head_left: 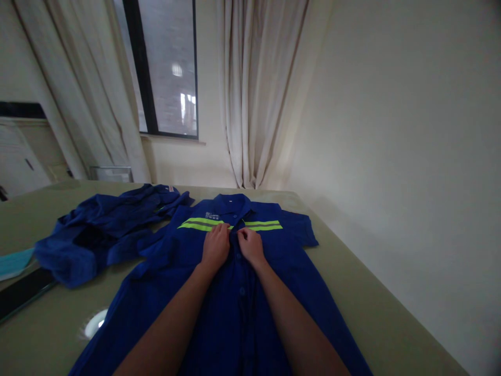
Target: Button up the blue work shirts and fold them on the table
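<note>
Though narrow, right grip [251, 245] on shirt [285, 277]

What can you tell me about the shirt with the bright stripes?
The shirt is deep blue, apparently woven cloth, lying front up with its collar away from the person. A yellow-green band with a grey line crosses the chest, and small pale lettering sits above it on the left side of the picture. Buttons run down the front. Both the left hand and right hand touch it near the band, by the front opening.
</note>
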`<state>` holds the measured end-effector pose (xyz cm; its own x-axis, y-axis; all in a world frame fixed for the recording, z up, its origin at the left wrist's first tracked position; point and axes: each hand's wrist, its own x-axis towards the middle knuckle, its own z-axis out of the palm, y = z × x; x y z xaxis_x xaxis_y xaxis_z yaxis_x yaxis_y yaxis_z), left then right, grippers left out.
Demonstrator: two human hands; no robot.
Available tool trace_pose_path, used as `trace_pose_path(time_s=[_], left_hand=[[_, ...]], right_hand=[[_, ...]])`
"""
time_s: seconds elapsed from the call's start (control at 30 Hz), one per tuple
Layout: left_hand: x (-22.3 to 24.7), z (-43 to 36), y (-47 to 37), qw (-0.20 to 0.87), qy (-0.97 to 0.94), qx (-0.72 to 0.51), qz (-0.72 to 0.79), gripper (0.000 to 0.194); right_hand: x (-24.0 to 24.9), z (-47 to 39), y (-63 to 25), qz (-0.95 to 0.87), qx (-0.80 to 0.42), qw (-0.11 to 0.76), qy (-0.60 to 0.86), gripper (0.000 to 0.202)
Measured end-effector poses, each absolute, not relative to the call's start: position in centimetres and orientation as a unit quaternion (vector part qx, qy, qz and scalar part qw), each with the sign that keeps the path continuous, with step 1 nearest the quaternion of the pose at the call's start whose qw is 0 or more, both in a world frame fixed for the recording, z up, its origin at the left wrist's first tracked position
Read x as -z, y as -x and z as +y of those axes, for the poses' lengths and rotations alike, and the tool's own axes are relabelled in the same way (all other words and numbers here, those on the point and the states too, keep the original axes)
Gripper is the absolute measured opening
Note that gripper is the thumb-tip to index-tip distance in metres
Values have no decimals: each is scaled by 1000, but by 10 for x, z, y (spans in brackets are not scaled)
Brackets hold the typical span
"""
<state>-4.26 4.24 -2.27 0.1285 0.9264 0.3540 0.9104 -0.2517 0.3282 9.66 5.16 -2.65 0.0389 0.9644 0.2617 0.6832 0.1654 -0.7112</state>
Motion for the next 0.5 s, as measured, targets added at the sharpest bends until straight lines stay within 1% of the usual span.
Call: trace_pose_path(time_s=[0.1, 0.17, 0.23, 0.3, 0.4, 0.43, 0.5], left_hand=[[26, 40, 41, 1, -763, -222, 608, 42], [27, 35, 41, -4, -777, -199, 597, 44], [28, 26, 41, -11, -785, -182, 592, 45], [29, 15, 42, -22, -788, -172, 591, 47], [29, -4, 44, -47, -791, -156, 589, 49], [28, -9, 44, -56, -793, -150, 588, 49], [23, -15, 44, -67, -796, -138, 586, 47]], right_hand=[[20, 50, -93, -655, -167, 338, 655, 32], [14, 54, -90, -641, -166, 314, 680, 41], [7, 62, -88, -629, -156, 274, 710, 44], [2, 69, -86, -621, -136, 252, 730, 40], [3, 75, -85, -612, -115, 278, 731, 22], [6, 75, -85, -610, -113, 290, 728, 20], [14, 74, -87, -607, -111, 320, 719, 23]])
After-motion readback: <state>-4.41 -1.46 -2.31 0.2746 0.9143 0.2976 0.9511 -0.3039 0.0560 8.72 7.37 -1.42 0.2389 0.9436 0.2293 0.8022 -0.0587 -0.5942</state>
